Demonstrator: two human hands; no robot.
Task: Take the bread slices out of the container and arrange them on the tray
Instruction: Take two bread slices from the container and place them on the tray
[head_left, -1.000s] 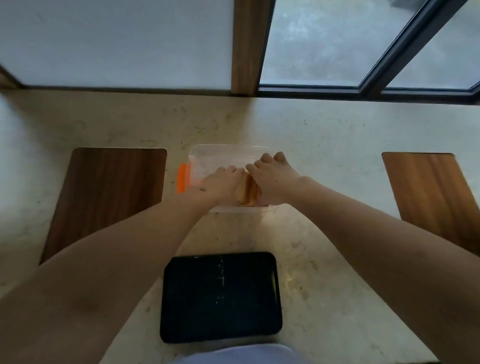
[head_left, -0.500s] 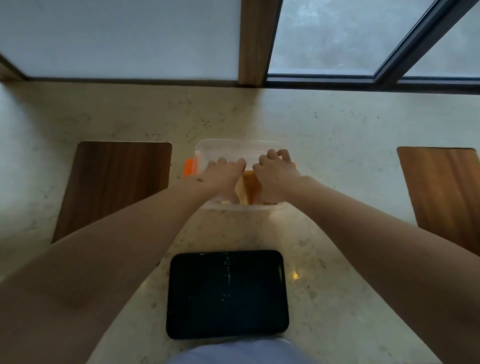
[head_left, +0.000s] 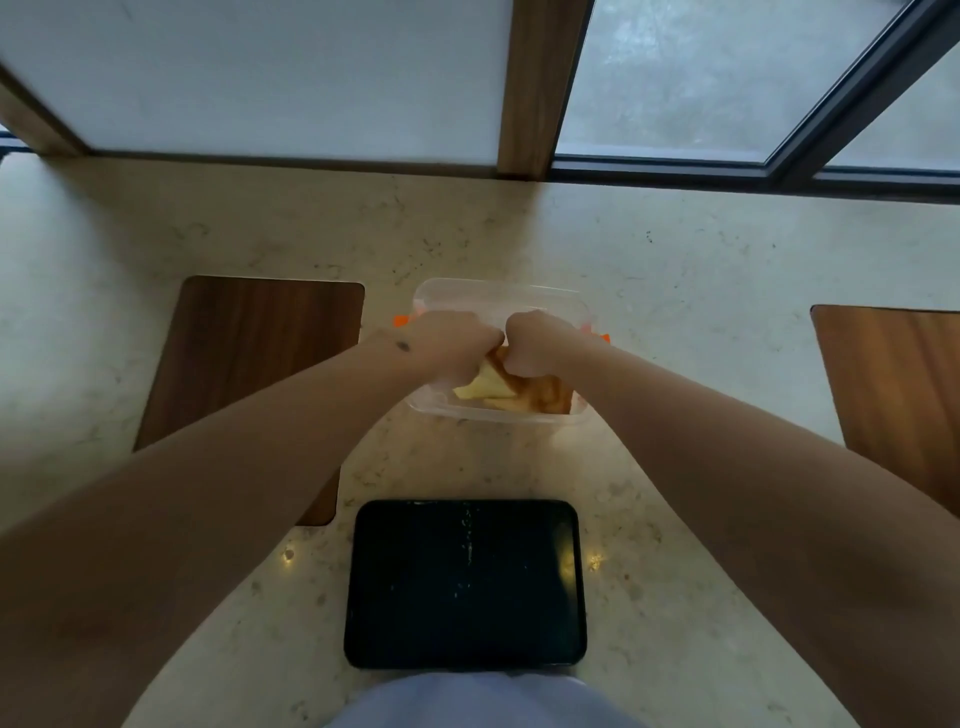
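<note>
Both my hands in tub (head_left: 519, 296): left (head_left: 451, 347), right (head_left: 540, 343) curled onto bread (head_left: 511, 391), slices inside tub. Grab step. Tray (head_left: 465, 583) bare, near me. Next: lift clear of rim, carry back.

The light is dim and cool, coming from the frosted window panes (head_left: 291, 78) at twelve o'clock ahead of me. My forearms fall dark toward six o'clock, nearly silhouetted. The worktop (head_left: 701, 291) is palest near the glass and greyer closer to me. The black tray (head_left: 395, 623) carries faint speckled reflections, and two small glints sit on the stone beside it at three and nine o'clock. The wide lens bends the window frame outward at the corners. Fine detail is soft and smeared throughout.
</note>
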